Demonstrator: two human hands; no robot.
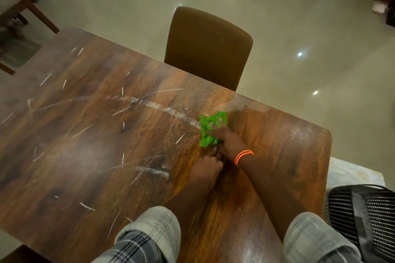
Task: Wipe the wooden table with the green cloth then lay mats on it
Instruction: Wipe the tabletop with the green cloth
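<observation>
The green cloth (211, 128) is a bright lime green rag, crumpled into a loose, wrinkled bunch with folds and ragged-looking edges sticking out toward the far side. It sits on the wooden counter (85, 134), right of the middle and toward the far edge. The right hand (220, 134) lies on top of it, fingers curled into the fabric and gripping it against the wood; green shows between and beyond the fingers. Two orange bands (243, 156) circle the right wrist.

The left hand (210, 166) rests on the counter just on the near side of the cloth, close under the right hand, with its fingertips pointing toward the lower end of the bunch. Motion blur and shadow hide whether those fingers touch or pinch the cloth, so I cannot tell its grasp.

The counter is dark brown wood with strong grain and rounded corners. Its surface carries many thin pale scratch-like streaks and two curved whitish smears: a long arc (149, 103) running from the left toward the cloth, and a shorter one (154, 172) nearer the person. The far right part looks hazy.

Both forearms reach out from pale checked sleeves (149, 232) at the bottom of the view. A brown chair (208, 47) stands pushed against the far edge of the counter, and a black mesh chair back (363, 209) shows at the lower right. The floor (299, 28) is glossy pale tile.
</observation>
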